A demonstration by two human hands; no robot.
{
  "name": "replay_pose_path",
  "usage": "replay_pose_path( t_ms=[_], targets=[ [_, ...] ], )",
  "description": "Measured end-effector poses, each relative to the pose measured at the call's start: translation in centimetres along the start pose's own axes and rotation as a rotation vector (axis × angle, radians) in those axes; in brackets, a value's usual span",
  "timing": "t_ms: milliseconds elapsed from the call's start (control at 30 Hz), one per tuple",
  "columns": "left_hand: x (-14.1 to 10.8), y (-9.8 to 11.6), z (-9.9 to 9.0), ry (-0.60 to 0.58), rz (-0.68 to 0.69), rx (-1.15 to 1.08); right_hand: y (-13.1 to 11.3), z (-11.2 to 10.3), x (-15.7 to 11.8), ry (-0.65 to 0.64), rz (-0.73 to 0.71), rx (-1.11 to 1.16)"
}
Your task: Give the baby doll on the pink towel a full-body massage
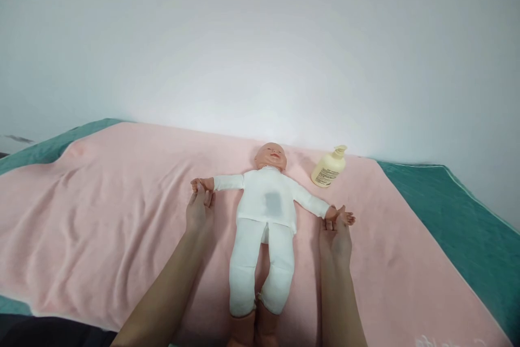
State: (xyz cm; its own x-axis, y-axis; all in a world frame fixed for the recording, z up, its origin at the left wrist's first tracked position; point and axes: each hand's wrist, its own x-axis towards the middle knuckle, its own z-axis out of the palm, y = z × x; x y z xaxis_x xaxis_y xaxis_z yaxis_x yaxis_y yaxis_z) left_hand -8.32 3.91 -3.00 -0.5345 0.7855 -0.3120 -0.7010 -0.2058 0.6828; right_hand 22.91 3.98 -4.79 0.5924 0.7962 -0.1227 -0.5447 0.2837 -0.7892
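A baby doll (254, 201) in a white top and trousers lies on its back, head toward the wall and both arms stretched out sideways. A grey patch shows on its chest. My left hand (200, 210) is closed around the doll's hand on the left, thumb on top. On the other side, my right hand (336, 230) grips the doll's other hand, with the doll's fingers poking out past my thumb. The doll's bare feet reach the lower edge of the view.
A pale yellow pump bottle (327, 170) stands to the right of the doll's head. Under everything spreads a wrinkled pink blanket (114, 217), over a green cover (459, 211). A white wall (260, 49) rises behind.
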Motion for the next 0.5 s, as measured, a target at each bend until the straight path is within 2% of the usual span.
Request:
replay_pose_path(
  t_ms=[333, 500],
  targets=[
    [-2.0, -0.2, 0.8, -0.128, 0.249, 0.342, -0.3, 0.4, -1.5, -0.136, -0.131, -0.186],
    [-3.6, 0.1, 2.2, -0.307, 0.354, 0.491, -0.8, 1.8, -2.6, -0.262, -0.291, -0.328]
  ],
)
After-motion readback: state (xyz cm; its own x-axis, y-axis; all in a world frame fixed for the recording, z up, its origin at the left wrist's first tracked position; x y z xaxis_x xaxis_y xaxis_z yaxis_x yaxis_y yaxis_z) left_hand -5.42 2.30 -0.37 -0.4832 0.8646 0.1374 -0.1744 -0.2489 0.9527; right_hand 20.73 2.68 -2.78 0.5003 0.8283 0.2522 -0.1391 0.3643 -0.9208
